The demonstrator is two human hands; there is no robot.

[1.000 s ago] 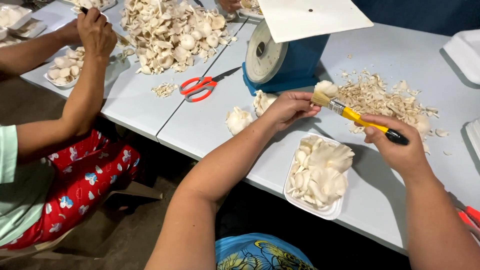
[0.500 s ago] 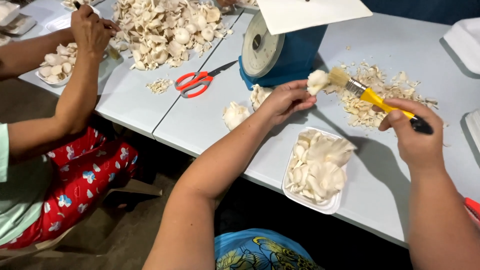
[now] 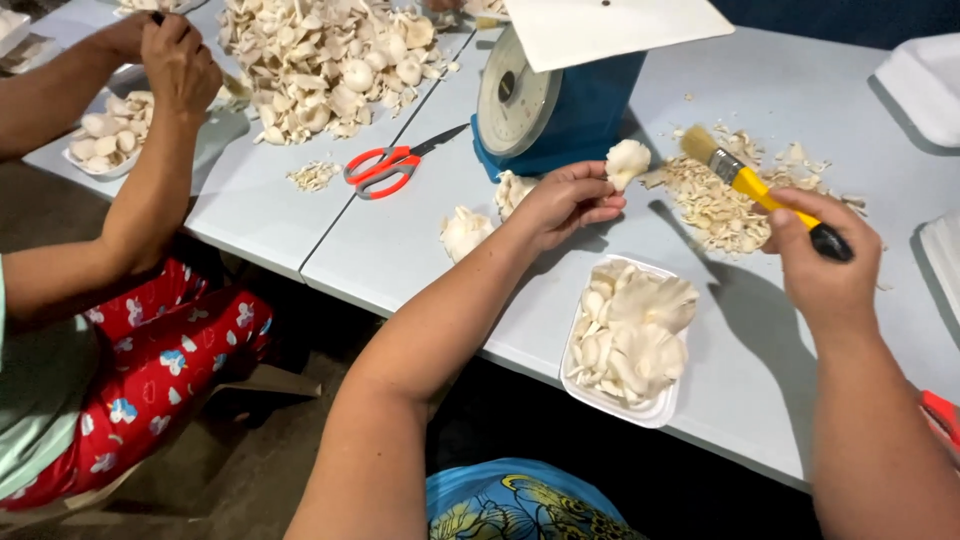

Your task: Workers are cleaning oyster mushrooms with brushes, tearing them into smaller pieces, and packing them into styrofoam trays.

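My left hand (image 3: 565, 200) pinches a white mushroom (image 3: 628, 160) just above the grey table (image 3: 400, 240). My right hand (image 3: 825, 262) grips a yellow-handled brush (image 3: 760, 190), whose bristles are held a little to the right of the mushroom, apart from it. A white tray (image 3: 645, 410) filled with mushrooms lies at the table's near edge between my arms. Two loose mushrooms (image 3: 465, 232) rest to the left of my left hand. Mushroom scraps (image 3: 715, 205) are scattered under the brush.
A blue scale (image 3: 555, 105) with a white pan stands behind my left hand. Red-handled scissors (image 3: 385, 165) lie to its left. A big mushroom heap (image 3: 330, 55) covers the far left table. A co-worker's hands (image 3: 175, 55) work over another tray (image 3: 105, 130).
My right hand has drawn the brush away to the right, off the mushroom. My left hand keeps holding the mushroom in about the same spot.
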